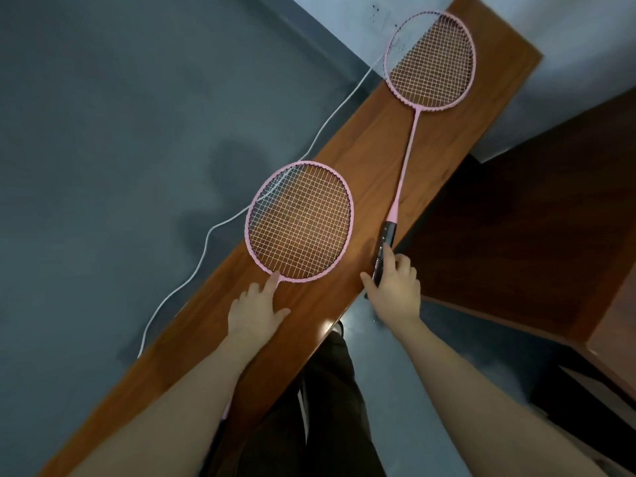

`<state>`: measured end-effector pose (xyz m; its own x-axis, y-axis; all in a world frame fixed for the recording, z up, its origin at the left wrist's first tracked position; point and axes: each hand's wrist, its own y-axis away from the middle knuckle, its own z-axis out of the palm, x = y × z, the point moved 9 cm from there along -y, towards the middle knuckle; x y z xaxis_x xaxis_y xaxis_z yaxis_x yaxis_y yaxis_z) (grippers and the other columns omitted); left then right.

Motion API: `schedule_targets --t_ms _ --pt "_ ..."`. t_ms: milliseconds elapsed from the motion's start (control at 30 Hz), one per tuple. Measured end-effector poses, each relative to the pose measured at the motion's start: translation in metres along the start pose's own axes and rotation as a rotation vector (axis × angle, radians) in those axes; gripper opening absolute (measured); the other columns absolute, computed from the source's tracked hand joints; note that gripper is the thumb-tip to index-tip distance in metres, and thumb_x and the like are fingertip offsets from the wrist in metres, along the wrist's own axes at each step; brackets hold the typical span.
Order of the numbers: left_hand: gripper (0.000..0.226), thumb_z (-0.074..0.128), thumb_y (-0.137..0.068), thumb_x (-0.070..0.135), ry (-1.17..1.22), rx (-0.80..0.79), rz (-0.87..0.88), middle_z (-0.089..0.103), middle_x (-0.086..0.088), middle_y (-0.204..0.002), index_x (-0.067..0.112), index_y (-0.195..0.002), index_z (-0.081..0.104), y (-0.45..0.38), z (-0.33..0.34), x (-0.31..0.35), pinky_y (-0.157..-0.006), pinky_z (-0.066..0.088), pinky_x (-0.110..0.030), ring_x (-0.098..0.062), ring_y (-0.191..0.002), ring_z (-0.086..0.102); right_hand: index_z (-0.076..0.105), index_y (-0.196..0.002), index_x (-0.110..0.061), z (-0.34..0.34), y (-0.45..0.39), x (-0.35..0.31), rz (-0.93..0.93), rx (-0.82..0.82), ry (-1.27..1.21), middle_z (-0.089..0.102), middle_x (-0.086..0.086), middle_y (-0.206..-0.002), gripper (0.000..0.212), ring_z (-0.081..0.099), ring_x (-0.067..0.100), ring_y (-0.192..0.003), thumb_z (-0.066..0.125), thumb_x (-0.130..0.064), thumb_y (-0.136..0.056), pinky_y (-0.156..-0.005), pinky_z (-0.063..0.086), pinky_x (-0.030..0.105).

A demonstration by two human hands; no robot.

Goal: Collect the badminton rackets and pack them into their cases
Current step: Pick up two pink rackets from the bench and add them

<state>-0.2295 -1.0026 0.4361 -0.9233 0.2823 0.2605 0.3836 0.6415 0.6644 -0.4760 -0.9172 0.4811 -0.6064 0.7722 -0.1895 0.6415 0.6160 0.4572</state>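
While both pink rackets lie on the wooden bench (347,153) | left hand (256,313) fingers straight, forefinger touching near racket (299,222) | right hand (395,287) grips far racket (430,63) handle | white cable (206,242) trails beside, passing under near racket's head

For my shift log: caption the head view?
Right hand grips far pink racket's black handle; left hand touches near pink racket on wooden bench.

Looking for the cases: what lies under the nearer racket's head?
Through the nearer racket strings: the wooden bench and white cable. The left hand covers its shaft.
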Motion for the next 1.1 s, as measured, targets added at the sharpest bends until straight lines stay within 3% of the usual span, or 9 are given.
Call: schedule_targets --t_ms 167,267,400,533,733,833,933,1000,1100 --pt "0.063 0.051 -0.090 0.009 0.228 0.062 0.027 0.053 -0.009 -0.092 0.027 -0.144 0.025 0.007 0.004 -0.002 -0.067 0.052 -0.031 -0.016 -0.071 0.054 0.007 -0.147 -0.025 0.019 -0.011 0.006 0.061 -0.063 -0.040 0.041 0.014 -0.136 0.077 0.045 0.031 -0.122 0.053 -0.046 -0.089 -0.101 0.036 0.047" --pt "0.063 0.051 -0.091 0.006 0.342 0.157 0.102 0.048 -0.003 -0.090 0.027 -0.144 0.026 0.011 -0.014 0.001 -0.059 0.040 -0.013 -0.009 -0.065 0.049 0.004 -0.147 -0.028 0.017 -0.018 0.001 0.064 -0.038 -0.119 0.047 0.014 -0.128 0.075 0.053 0.031 -0.112 0.054 -0.034 -0.091 -0.099 0.036 0.047" --pt "0.059 0.051 -0.092 0.008 0.431 0.284 0.163 0.046 0.004 -0.091 0.027 -0.143 0.029 0.016 -0.050 0.012 -0.059 0.038 -0.006 -0.005 -0.069 0.049 0.009 -0.146 -0.031 -0.002 -0.018 -0.003 0.039 0.036 -0.188 0.052 0.010 -0.119 0.069 0.057 0.026 -0.102 0.052 -0.023 -0.092 -0.096 0.039 0.046" --pt "0.054 0.053 -0.091 0.010 0.483 0.330 0.189 0.049 0.005 -0.092 0.025 -0.140 0.036 0.021 -0.081 0.027 -0.062 0.041 -0.007 -0.006 -0.074 0.052 0.014 -0.143 -0.037 -0.033 -0.005 -0.010 0.024 0.114 -0.460 0.048 0.003 -0.117 0.069 0.052 0.013 -0.085 0.055 -0.025 -0.088 -0.071 0.048 0.033" --pt "0.048 0.055 -0.090 0.013 0.449 0.437 0.366 0.050 0.004 -0.090 0.025 -0.135 0.045 0.048 -0.144 0.070 -0.057 0.041 -0.008 -0.007 -0.070 0.051 0.021 -0.144 -0.040 -0.077 0.039 -0.011 -0.041 0.142 -0.704 0.049 -0.014 -0.113 0.066 0.051 -0.002 -0.091 0.055 -0.023 -0.091 -0.079 0.043 0.015" --pt "0.046 0.052 -0.091 0.012 0.494 0.501 0.419 0.047 0.007 -0.087 0.027 -0.134 0.046 0.068 -0.178 0.089 -0.061 0.043 -0.007 -0.004 -0.072 0.050 0.022 -0.144 -0.040 -0.107 0.079 -0.004 -0.080 0.233 -0.682 0.052 -0.006 -0.105 0.067 0.051 -0.005 -0.089 0.057 -0.022 -0.089 -0.072 0.043 0.013" --pt "0.044 0.053 -0.091 0.009 0.521 0.566 0.509 0.048 0.005 -0.087 0.022 -0.132 0.049 0.091 -0.209 0.118 -0.066 0.042 -0.006 -0.004 -0.074 0.050 0.025 -0.144 -0.037 -0.142 0.114 0.002 -0.128 0.321 -0.753 0.054 0.003 -0.116 0.068 0.041 0.001 -0.113 0.058 -0.017 -0.088 -0.080 0.046 0.017" --pt "0.044 0.054 -0.090 0.008 0.543 0.595 0.568 0.049 0.003 -0.087 0.020 -0.132 0.050 0.108 -0.225 0.143 -0.066 0.042 -0.006 -0.006 -0.074 0.051 0.028 -0.144 -0.033 -0.169 0.134 0.008 -0.170 0.404 -0.778 0.053 0.005 -0.119 0.067 0.033 -0.001 -0.117 0.058 -0.011 -0.088 -0.083 0.042 0.008" --pt "0.043 0.055 -0.090 0.011 0.565 0.633 0.637 0.049 0.006 -0.086 0.019 -0.132 0.050 0.139 -0.240 0.183 -0.066 0.040 -0.002 -0.008 -0.074 0.051 0.031 -0.144 -0.029 -0.208 0.160 0.026 -0.208 0.518 -0.788 0.055 0.008 -0.117 0.067 0.043 -0.003 -0.112 0.059 -0.007 -0.087 -0.081 0.036 -0.001"
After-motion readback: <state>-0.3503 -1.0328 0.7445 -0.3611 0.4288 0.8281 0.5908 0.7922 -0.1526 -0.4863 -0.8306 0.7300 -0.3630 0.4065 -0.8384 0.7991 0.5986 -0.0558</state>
